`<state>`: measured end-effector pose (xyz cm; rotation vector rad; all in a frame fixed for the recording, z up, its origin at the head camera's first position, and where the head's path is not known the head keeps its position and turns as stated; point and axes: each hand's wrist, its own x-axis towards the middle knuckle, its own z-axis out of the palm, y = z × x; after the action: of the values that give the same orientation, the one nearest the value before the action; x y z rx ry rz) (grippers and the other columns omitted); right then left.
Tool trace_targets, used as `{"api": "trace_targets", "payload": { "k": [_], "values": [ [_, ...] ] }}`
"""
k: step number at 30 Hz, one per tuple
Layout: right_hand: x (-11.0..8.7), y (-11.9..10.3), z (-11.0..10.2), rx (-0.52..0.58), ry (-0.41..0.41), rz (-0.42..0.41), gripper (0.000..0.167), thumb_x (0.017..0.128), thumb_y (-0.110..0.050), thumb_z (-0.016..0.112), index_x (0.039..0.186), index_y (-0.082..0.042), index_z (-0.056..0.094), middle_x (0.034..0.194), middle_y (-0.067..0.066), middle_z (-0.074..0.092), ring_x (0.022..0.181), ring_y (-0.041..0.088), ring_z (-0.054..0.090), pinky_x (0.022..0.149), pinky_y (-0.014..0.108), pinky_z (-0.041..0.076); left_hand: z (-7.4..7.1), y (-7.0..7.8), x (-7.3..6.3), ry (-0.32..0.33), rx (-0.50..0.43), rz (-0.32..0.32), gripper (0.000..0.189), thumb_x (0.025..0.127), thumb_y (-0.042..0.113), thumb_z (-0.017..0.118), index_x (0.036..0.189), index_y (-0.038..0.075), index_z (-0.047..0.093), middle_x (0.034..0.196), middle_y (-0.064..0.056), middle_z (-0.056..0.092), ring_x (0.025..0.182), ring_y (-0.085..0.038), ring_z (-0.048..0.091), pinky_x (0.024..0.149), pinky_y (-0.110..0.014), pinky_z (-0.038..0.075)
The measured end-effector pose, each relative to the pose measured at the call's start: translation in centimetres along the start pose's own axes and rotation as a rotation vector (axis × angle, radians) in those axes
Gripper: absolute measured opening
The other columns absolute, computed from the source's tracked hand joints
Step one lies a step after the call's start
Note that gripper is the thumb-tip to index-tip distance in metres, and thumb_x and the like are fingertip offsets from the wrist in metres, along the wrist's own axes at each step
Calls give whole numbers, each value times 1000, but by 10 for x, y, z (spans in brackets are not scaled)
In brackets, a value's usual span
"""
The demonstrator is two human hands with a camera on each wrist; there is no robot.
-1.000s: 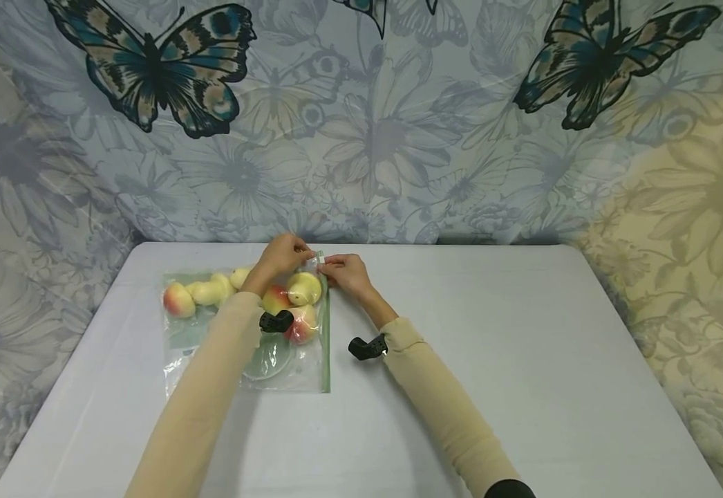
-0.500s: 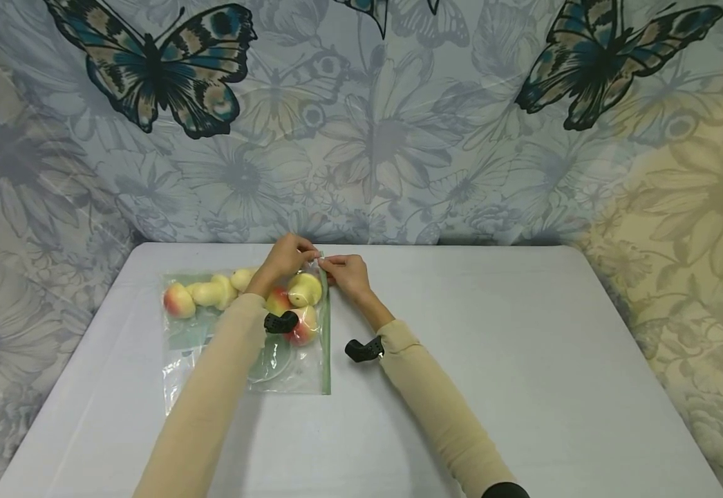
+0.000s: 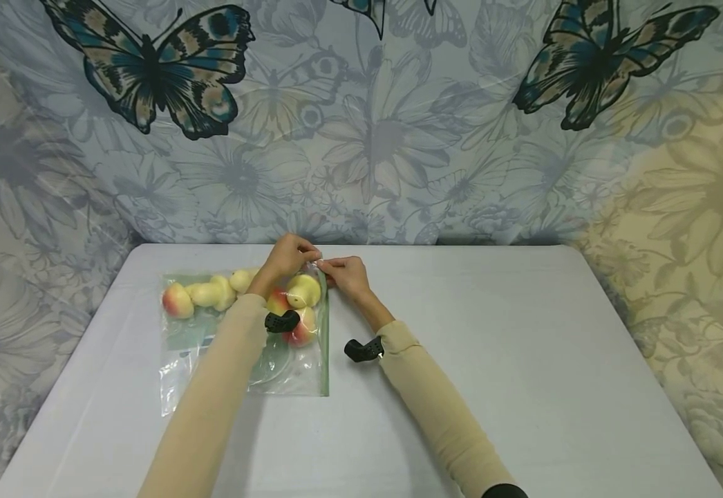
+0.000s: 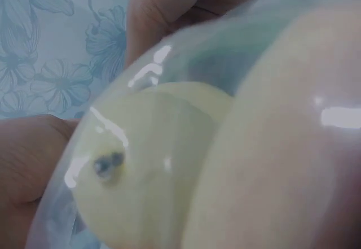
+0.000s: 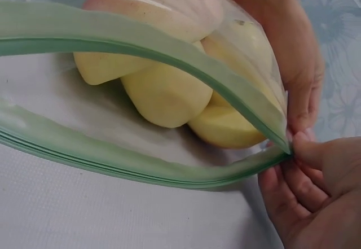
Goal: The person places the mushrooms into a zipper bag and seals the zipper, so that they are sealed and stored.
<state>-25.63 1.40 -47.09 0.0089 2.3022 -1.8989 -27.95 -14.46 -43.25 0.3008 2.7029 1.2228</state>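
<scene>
A clear zip bag (image 3: 304, 379) lies on the table with its green zip edge (image 3: 325, 346) toward the right. Several yellow-and-red fruits (image 3: 177, 300), like apples or pears, are inside it. In the right wrist view the mouth gapes between two green zip strips (image 5: 163, 48), the fruits (image 5: 169, 94) showing through. My right hand (image 3: 348, 275) pinches the zip's far corner between thumb and fingers. Just beside it, my left hand (image 3: 287, 256) pinches the same corner, its fingertips partly hidden. Close to the left wrist camera, a pale yellow fruit (image 4: 146, 164) fills the film.
The white table (image 3: 492, 346) extends to the right of the bag and in front of it. Behind stands a patterned cloth (image 3: 386, 138) with flowers and butterflies. A black wrist camera (image 3: 363, 350) sits on the right wrist, another camera (image 3: 282, 321) on the left.
Both hands stay at the bag's far corner. The left forearm has shifted slightly right and the right wrist slightly left. A pale tab at the corner, visible earlier, is now covered by the fingers.
</scene>
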Motion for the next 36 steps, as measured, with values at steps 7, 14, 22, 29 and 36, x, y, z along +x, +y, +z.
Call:
{"api": "trace_targets", "payload": {
  "k": [7,14,22,29,36],
  "values": [
    [-7,-4,1,-74,1,18,27,91,-20,71,101,5,75,90,18,74,58,8,67,59,21,54,2,-7,3,53,14,17,21,94,14,66,97,-5,75,87,-15,72,72,-19,61,65,-27,48],
    [-14,-3,1,-107,-15,33,26,91,-21,71,100,3,76,85,16,74,60,12,69,60,22,54,2,-11,2,78,6,-2,22,95,14,65,97,-5,75,81,-13,70,68,-16,59,65,-27,48],
    [-22,-2,-3,-55,-32,68,24,89,-22,73,94,2,77,76,10,74,56,11,68,59,24,56,3,-8,3,79,17,45,20,94,11,65,90,-6,75,70,-9,68,59,-12,56,61,-26,47],
    [-27,-2,-2,-67,-29,87,26,90,-19,72,99,5,75,79,15,74,57,12,68,60,25,57,1,-5,4,80,44,32,21,95,13,64,92,-5,75,73,-10,68,60,-12,55,60,-26,46],
    [-34,-4,-3,-108,-32,92,28,89,-22,73,100,4,76,76,14,74,55,10,66,59,23,55,0,-4,4,76,39,9,23,97,14,63,95,-6,74,79,-13,69,66,-20,60,61,-25,46]
  ]
}}
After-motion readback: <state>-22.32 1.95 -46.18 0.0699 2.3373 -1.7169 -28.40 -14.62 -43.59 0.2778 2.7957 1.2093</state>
